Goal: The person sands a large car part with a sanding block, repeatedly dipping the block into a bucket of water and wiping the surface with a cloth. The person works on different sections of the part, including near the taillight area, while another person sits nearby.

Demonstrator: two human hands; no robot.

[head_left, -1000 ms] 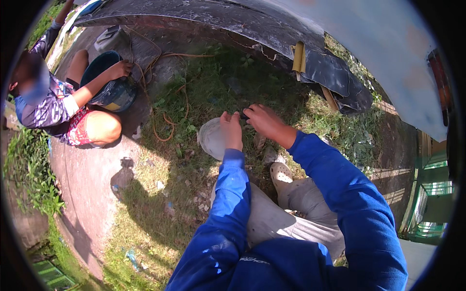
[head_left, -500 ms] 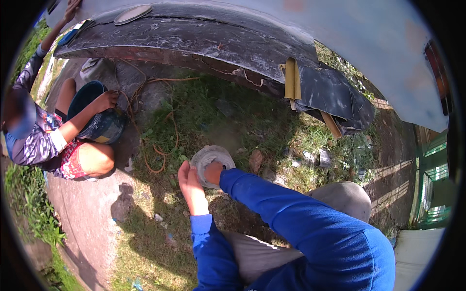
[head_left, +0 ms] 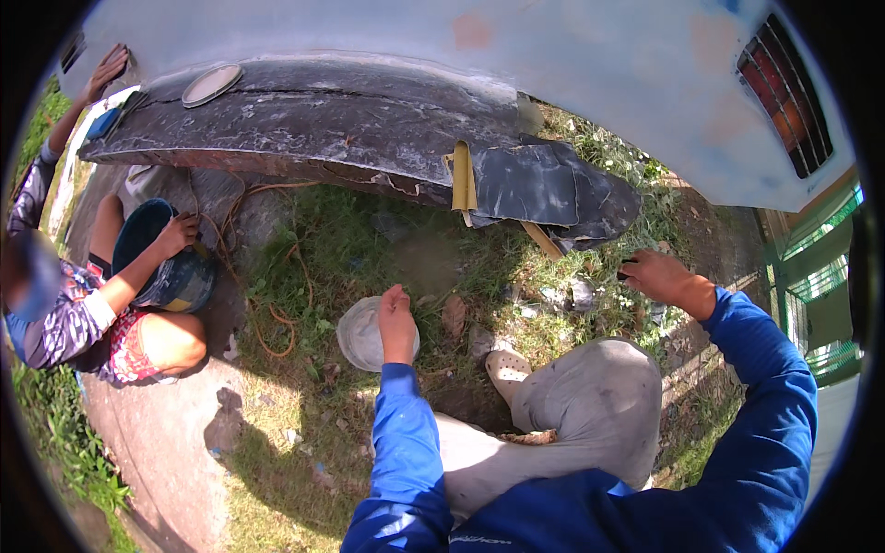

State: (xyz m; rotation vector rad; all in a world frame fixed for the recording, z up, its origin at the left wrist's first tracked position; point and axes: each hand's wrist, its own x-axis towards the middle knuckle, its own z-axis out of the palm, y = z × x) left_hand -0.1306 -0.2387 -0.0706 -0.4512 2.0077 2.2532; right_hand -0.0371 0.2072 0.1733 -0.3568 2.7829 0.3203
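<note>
A round, pale grey tub [head_left: 358, 334] stands on the grass in front of me. My left hand [head_left: 397, 324] is over its right side and hides part of the rim. The fingers of that hand are bunched together; whatever they may pinch is hidden. Out to the right, apart from the tub, my right hand [head_left: 660, 278] is held above the grass with its fingers curled. Something small and dark shows at its fingertips, too small to name. Nearest to it lie dark sheets [head_left: 525, 189] on the ledge.
A person [head_left: 69, 313] sits at the left, one hand on a dark bucket [head_left: 166, 253], the other against the pale wall [head_left: 369, 37]. An orange cord [head_left: 277, 318] winds over the ground. A round lid [head_left: 212, 85] lies on the dark ledge [head_left: 304, 111]. My bent leg [head_left: 590, 396] is right of the tub.
My right hand has come out of the tub and swung far to the right. My left hand has shifted onto the tub's right side. The view has turned slightly right.
</note>
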